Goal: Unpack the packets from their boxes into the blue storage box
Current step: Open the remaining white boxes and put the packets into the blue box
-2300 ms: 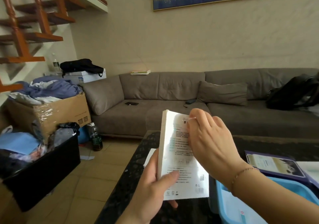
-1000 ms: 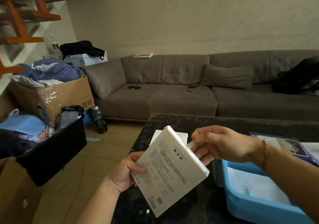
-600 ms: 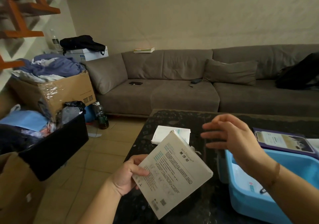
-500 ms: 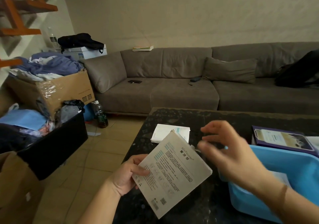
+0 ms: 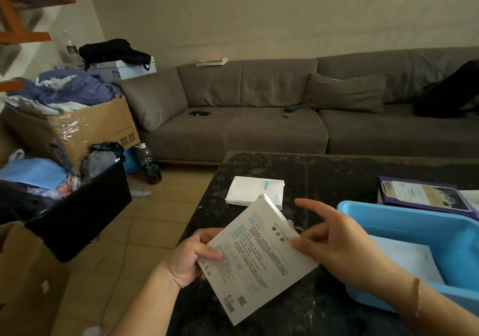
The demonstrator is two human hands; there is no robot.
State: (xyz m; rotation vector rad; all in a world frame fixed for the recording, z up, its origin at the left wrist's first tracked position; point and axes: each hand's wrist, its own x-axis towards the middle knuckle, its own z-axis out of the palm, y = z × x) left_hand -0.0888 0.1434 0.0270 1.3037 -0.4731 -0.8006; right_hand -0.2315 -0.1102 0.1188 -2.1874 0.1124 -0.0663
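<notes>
Taking the dark table (image 5: 337, 170) as the landmark: off its left side on the tiled floor stand a black bin (image 5: 77, 211) heaped with clothes and a cardboard box (image 5: 96, 126), with a dark bottle (image 5: 150, 164) between them and the table. Above the table's near left edge, the left hand (image 5: 191, 255) grips a flat white box (image 5: 256, 260), thumb curled over its printed face and fingers behind it; the box is tilted, clear of the tabletop. Beyond it, a second white box (image 5: 254, 189) lies flat on the table. The right hand (image 5: 337, 242) touches the held box's right edge with its fingers loosely spread, the forefinger raised. On the table's right side sits the blue storage box (image 5: 404, 219), with a white packet (image 5: 404, 260) lying inside it. Behind that lies a purple box (image 5: 420, 193). A grey sofa (image 5: 285, 113) runs behind the table.
</notes>
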